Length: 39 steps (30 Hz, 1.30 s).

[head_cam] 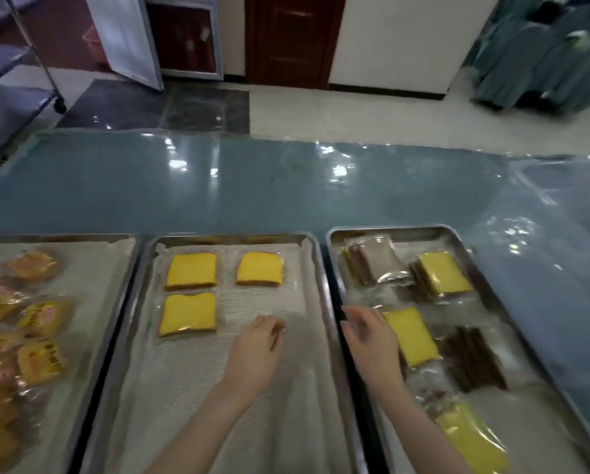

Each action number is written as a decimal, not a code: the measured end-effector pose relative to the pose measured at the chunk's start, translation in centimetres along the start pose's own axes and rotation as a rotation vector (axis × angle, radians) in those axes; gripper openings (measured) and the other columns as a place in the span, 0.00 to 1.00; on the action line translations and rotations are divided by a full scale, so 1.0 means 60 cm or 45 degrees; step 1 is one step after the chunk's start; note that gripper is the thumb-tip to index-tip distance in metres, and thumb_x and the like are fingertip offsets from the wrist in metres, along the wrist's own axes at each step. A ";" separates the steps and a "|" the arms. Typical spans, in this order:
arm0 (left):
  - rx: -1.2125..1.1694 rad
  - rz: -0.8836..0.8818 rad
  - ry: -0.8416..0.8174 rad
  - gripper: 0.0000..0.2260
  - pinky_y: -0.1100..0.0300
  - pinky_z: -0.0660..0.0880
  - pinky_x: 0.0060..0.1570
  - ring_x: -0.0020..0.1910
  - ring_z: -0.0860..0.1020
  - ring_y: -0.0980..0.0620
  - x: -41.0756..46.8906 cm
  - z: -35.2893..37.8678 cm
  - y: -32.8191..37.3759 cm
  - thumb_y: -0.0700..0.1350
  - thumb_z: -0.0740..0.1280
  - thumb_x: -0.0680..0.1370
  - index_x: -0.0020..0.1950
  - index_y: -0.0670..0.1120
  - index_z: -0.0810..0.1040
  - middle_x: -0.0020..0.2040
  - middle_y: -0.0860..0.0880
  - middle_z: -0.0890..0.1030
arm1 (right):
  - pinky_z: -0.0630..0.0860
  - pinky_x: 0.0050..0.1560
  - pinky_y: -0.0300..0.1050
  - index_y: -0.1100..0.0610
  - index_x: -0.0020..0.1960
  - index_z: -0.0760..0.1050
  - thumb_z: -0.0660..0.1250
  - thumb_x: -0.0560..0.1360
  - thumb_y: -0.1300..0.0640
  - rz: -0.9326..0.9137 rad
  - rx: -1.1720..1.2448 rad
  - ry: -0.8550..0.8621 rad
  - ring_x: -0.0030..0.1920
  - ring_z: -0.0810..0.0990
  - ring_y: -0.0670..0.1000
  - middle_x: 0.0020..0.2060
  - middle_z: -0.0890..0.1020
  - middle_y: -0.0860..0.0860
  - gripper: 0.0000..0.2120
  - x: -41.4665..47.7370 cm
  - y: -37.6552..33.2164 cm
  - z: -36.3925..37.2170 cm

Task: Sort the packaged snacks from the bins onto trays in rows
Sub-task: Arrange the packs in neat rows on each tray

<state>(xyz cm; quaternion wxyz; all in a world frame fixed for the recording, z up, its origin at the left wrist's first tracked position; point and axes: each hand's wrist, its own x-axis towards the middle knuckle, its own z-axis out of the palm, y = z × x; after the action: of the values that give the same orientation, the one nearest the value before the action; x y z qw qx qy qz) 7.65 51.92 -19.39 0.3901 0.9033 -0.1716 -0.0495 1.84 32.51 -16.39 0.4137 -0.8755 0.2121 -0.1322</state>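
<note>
Your left hand (257, 347) hangs over the middle tray (218, 388), fingers loosely curled and holding nothing, with bare mesh liner (170, 405) under it. Ahead and to its left lie 3 cake packs: 1 (188, 314) just left of your fingertips and 2 more (191, 271) (260, 268) side by side farther ahead. Your right hand (369, 340) is over the left rim of the right tray (389, 230), fingers relaxed and gripping nothing. A yellow pack (410, 336) lies just to its right, and blur hides whether your fingers touch it. Ahead of that hand sit a brownish pack (375, 261) and a second yellow one (444, 271). A dark brown pack (475, 360) lies farther right, and 1 more yellow pack (471, 439) lies beside your forearm. Well left of your left hand, the left tray (98, 268) holds printed packs (42, 318). All 3 trays sit on the blue table (252, 186).
</note>
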 end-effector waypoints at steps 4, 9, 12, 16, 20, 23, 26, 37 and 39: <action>-0.139 0.072 -0.087 0.06 0.57 0.77 0.48 0.44 0.80 0.55 0.015 0.097 0.100 0.44 0.67 0.77 0.53 0.48 0.80 0.45 0.52 0.82 | 0.71 0.58 0.48 0.56 0.60 0.78 0.73 0.71 0.56 0.211 -0.359 0.076 0.56 0.76 0.57 0.56 0.79 0.54 0.18 0.008 0.091 -0.117; -0.186 0.066 -0.254 0.13 0.73 0.68 0.51 0.54 0.77 0.57 0.040 0.207 0.184 0.45 0.67 0.77 0.62 0.50 0.76 0.53 0.55 0.76 | 0.67 0.64 0.49 0.48 0.72 0.64 0.70 0.67 0.35 0.383 -0.708 -0.169 0.65 0.68 0.56 0.67 0.69 0.52 0.39 0.021 0.173 -0.164; -0.099 0.099 -0.302 0.20 0.66 0.63 0.65 0.63 0.71 0.52 0.060 0.248 0.205 0.42 0.67 0.77 0.68 0.47 0.72 0.62 0.50 0.72 | 0.69 0.62 0.50 0.48 0.74 0.60 0.68 0.64 0.31 0.399 -0.705 -0.201 0.65 0.69 0.56 0.66 0.70 0.51 0.44 0.025 0.197 -0.154; -0.041 0.069 -0.249 0.23 0.62 0.56 0.71 0.71 0.63 0.50 0.074 0.269 0.207 0.38 0.67 0.76 0.70 0.47 0.70 0.69 0.49 0.65 | 0.70 0.58 0.48 0.51 0.72 0.61 0.67 0.65 0.35 0.292 -0.689 -0.177 0.62 0.70 0.54 0.62 0.73 0.51 0.41 0.029 0.208 -0.148; -0.159 0.066 -0.155 0.20 0.63 0.67 0.64 0.62 0.72 0.55 0.066 0.247 0.209 0.39 0.69 0.74 0.65 0.50 0.74 0.59 0.54 0.74 | 0.66 0.64 0.43 0.50 0.71 0.65 0.70 0.63 0.42 0.045 -0.579 -0.191 0.63 0.68 0.50 0.62 0.72 0.47 0.38 0.027 0.210 -0.169; -0.213 0.110 -0.032 0.20 0.67 0.72 0.56 0.55 0.74 0.63 0.050 0.202 0.196 0.43 0.73 0.73 0.63 0.54 0.76 0.54 0.59 0.75 | 0.64 0.65 0.40 0.50 0.71 0.66 0.70 0.62 0.44 -0.203 -0.490 -0.212 0.63 0.67 0.49 0.63 0.71 0.46 0.39 0.038 0.190 -0.175; -0.220 0.074 0.069 0.22 0.70 0.72 0.51 0.52 0.74 0.64 0.033 0.147 0.164 0.43 0.76 0.70 0.62 0.55 0.76 0.53 0.58 0.75 | 0.62 0.65 0.38 0.50 0.70 0.67 0.71 0.63 0.46 -0.382 -0.506 -0.315 0.66 0.66 0.50 0.67 0.67 0.47 0.37 0.057 0.142 -0.146; -0.081 -0.247 0.209 0.25 0.61 0.75 0.49 0.50 0.77 0.54 0.005 -0.003 -0.043 0.42 0.76 0.70 0.65 0.51 0.75 0.54 0.52 0.75 | 0.62 0.70 0.46 0.54 0.66 0.73 0.73 0.65 0.49 -0.684 -0.545 -0.718 0.65 0.68 0.53 0.64 0.71 0.51 0.31 0.100 -0.027 0.092; 0.023 -0.275 0.192 0.26 0.55 0.76 0.51 0.52 0.77 0.51 0.013 -0.008 -0.068 0.43 0.75 0.71 0.67 0.50 0.74 0.54 0.51 0.75 | 0.62 0.70 0.48 0.53 0.67 0.72 0.73 0.66 0.49 -0.675 -0.584 -0.760 0.66 0.67 0.53 0.65 0.70 0.50 0.30 0.111 -0.036 0.124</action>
<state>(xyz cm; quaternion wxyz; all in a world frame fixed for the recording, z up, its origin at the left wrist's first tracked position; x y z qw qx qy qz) 9.58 54.56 -21.98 0.3861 0.9212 -0.0439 -0.0217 11.27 35.53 -18.97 0.2041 -0.9682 -0.1239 0.0749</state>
